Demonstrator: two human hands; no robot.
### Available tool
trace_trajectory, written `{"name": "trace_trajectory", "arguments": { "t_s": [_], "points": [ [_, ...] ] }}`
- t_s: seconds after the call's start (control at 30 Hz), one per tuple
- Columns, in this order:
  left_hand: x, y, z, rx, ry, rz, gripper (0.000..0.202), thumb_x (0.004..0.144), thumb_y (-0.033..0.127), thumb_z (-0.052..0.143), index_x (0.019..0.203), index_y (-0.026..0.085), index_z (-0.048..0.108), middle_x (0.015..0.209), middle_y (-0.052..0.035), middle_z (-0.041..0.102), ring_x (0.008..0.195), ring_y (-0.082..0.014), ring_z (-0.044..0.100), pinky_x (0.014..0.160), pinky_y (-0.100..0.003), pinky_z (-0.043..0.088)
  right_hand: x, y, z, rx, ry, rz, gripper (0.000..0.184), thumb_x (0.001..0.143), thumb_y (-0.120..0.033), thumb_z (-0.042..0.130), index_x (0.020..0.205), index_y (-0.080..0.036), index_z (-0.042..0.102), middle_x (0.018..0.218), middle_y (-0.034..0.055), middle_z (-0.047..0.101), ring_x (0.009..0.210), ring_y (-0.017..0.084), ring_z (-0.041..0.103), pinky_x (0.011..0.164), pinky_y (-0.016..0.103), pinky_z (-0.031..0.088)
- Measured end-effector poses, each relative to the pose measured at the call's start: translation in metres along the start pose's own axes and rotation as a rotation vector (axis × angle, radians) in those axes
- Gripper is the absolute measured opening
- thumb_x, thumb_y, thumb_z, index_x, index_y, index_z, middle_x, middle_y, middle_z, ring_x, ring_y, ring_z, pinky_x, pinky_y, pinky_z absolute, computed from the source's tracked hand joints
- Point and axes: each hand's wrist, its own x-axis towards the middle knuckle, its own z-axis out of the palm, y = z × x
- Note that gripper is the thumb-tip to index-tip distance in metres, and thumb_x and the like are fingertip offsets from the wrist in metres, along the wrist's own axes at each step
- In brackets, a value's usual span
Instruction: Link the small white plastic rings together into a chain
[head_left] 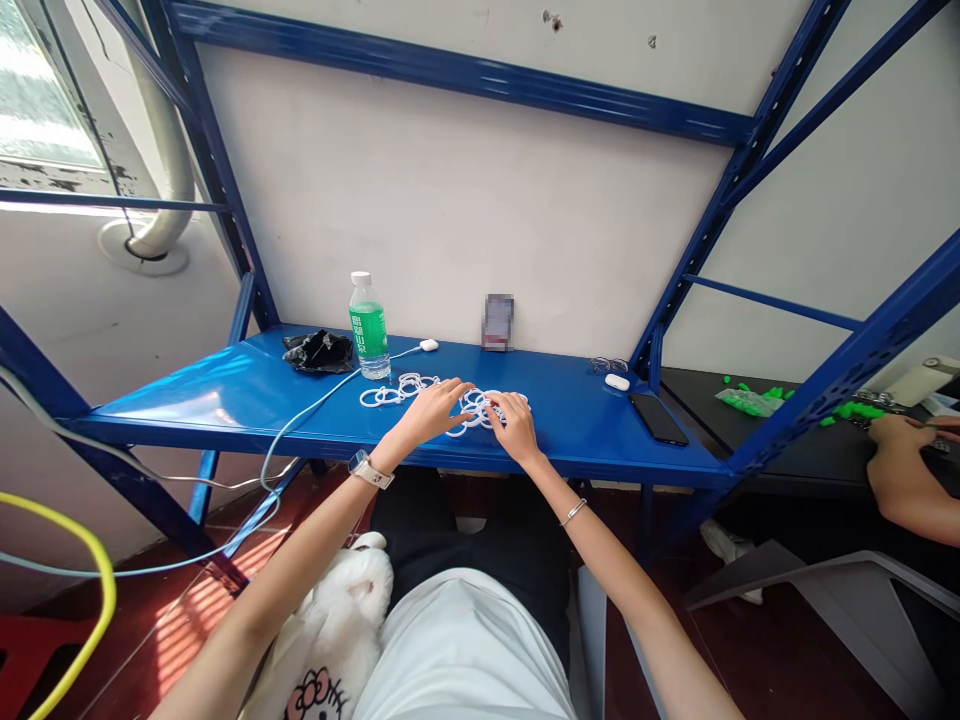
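Several thin white rings [474, 408] lie in a loose heap near the front edge of the blue metal table, between my two hands. More white rings [381, 396] spread to the left, behind my left hand [435, 415]. That hand reaches over the table with its fingers stretched toward the heap and its thumb apart; it wears a watch. My right hand [514, 424] has its fingers bent onto the right side of the heap, closed at the white rings. Part of the heap is hidden by the fingers.
On the table [577, 430] stand a green-labelled bottle [370, 335] and an upright pixelated object [497, 322]. A black plastic bag [319, 352], glasses [609, 365], a white earbud case [617, 382] and a phone [658, 418] lie around. Another person's hand [911, 465] works at right.
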Motion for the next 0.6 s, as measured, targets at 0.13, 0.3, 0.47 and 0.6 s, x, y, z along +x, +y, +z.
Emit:
{"name": "trace_trajectory", "arguments": {
  "t_s": [0.13,0.3,0.47,0.6],
  "points": [
    [0.0001,0.001,-0.0019,-0.026,0.002,-0.016,0.04,0.089,0.037,0.057,0.123,0.017,0.052,0.103,-0.0116,0.063,0.093,-0.0251,0.063,0.075,-0.034,0.05,-0.0003,0.0001,-0.0003,0.018,-0.012,0.03,0.03,0.099,-0.039,0.039,0.112,-0.023,0.061,0.097,0.0069,0.068,0.091,0.022,0.061,0.08,0.037,0.047],
    [0.0008,0.0043,-0.0041,-0.012,-0.01,-0.023,0.04,0.087,0.036,0.06,0.12,0.014,0.054,0.1,-0.0114,0.064,0.089,-0.0246,0.062,0.072,-0.032,0.048,-0.0008,0.0012,0.0006,0.031,-0.003,0.039,0.028,0.099,-0.039,0.039,0.106,-0.023,0.061,0.097,0.0067,0.068,0.091,0.022,0.061,0.08,0.036,0.047],
    [0.0011,0.0072,-0.0044,0.013,-0.011,-0.007,0.037,0.086,0.035,0.062,0.116,0.014,0.055,0.097,-0.0104,0.065,0.088,-0.0239,0.063,0.073,-0.033,0.048,-0.0011,0.0017,0.0008,0.042,0.007,0.029,0.028,0.1,-0.038,0.038,0.099,-0.022,0.06,0.095,0.0069,0.068,0.09,0.022,0.061,0.078,0.036,0.047],
    [0.0007,0.0094,-0.0051,0.014,-0.02,-0.009,0.036,0.085,0.035,0.064,0.114,0.015,0.056,0.095,-0.0099,0.065,0.087,-0.0241,0.063,0.073,-0.033,0.047,-0.0016,0.0028,0.0017,0.034,0.01,0.031,0.028,0.1,-0.039,0.037,0.095,-0.023,0.06,0.091,0.007,0.067,0.088,0.022,0.061,0.077,0.036,0.047]
  ]
}}
